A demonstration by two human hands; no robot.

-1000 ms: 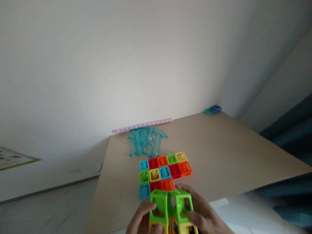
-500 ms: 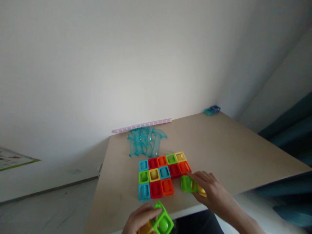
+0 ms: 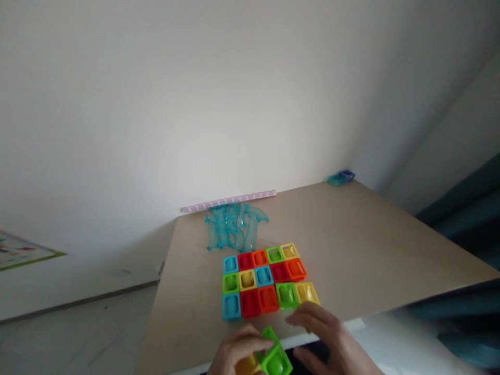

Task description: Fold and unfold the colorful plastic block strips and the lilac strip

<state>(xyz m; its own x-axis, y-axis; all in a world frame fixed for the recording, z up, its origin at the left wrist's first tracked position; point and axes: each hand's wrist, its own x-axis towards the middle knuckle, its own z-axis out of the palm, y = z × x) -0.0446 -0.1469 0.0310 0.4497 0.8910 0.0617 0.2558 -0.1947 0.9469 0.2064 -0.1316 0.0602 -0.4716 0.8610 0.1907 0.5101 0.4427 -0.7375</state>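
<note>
My left hand (image 3: 242,350) is closed around a green square block (image 3: 276,359) and a yellow block (image 3: 247,365), held at the table's front edge. Beside it, my right hand (image 3: 326,329) has its fingers apart with nothing between them, just below the front right corner of the block grid. Red, orange, yellow, green and blue square blocks lie in three rows as a grid (image 3: 263,276) on the table. A green block (image 3: 287,296) and a yellow block (image 3: 307,294) form the right end of the front row.
Clear blue plastic pieces (image 3: 234,228) lie behind the grid on the wooden table (image 3: 351,234). A purple-and-white strip (image 3: 230,201) runs along the wall. A dark blue block (image 3: 347,176) and a teal piece (image 3: 336,180) sit at the far corner.
The green and yellow blocks under my right hand have slid left against the front row. My right hand has let go and drawn back toward my left hand, which has moved slightly right.
</note>
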